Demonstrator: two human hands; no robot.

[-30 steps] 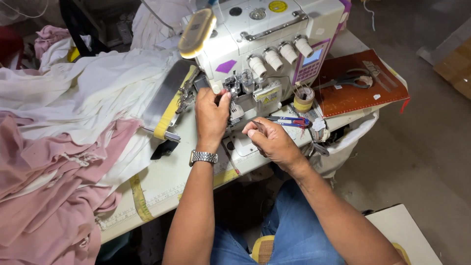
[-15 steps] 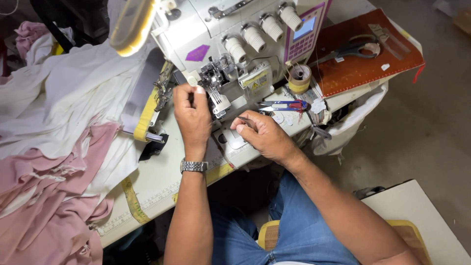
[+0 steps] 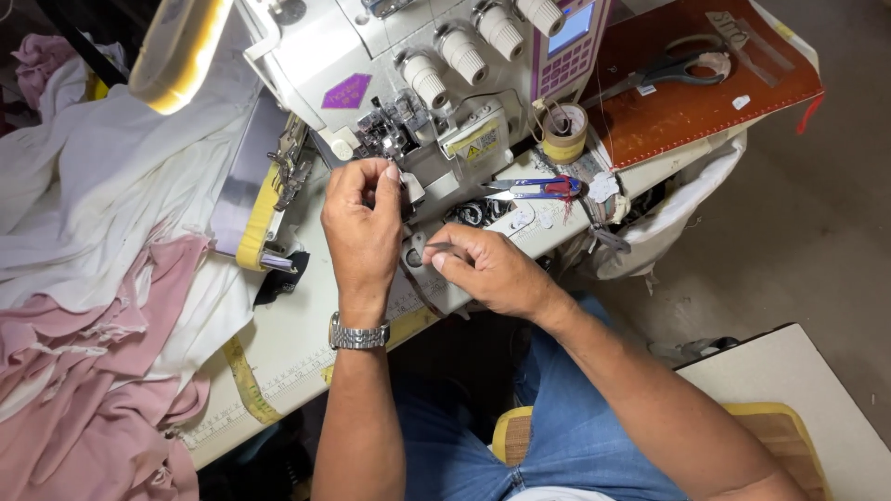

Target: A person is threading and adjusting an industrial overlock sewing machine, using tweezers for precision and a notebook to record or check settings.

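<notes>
A white overlock sewing machine (image 3: pixel 436 56) stands on the pale worktable (image 3: pixel 297 343). My left hand (image 3: pixel 362 223), with a metal watch on the wrist, reaches up to the machine's front, thumb and forefinger pinched together against a small grey part by the needle area. My right hand (image 3: pixel 487 269) is just right of it at the table's front edge. Its fingers are closed on a thin dark strip (image 3: pixel 422 289) that curves down past the edge. Whether any thread runs between the fingers is too fine to see.
Blue-and-red thread snips (image 3: pixel 534 188) lie right of the hands, next to a roll of tape (image 3: pixel 564 132). Black scissors (image 3: pixel 673 65) rest on a brown board (image 3: pixel 687 102). White cloth (image 3: pixel 121 186) and pink cloth (image 3: pixel 83 371) are heaped left. A yellow measuring tape (image 3: pixel 243 376) lies along the table.
Both hands stay at the machine's front. My right hand has drawn down and left from the snips toward the table edge, and the view has closed in.
</notes>
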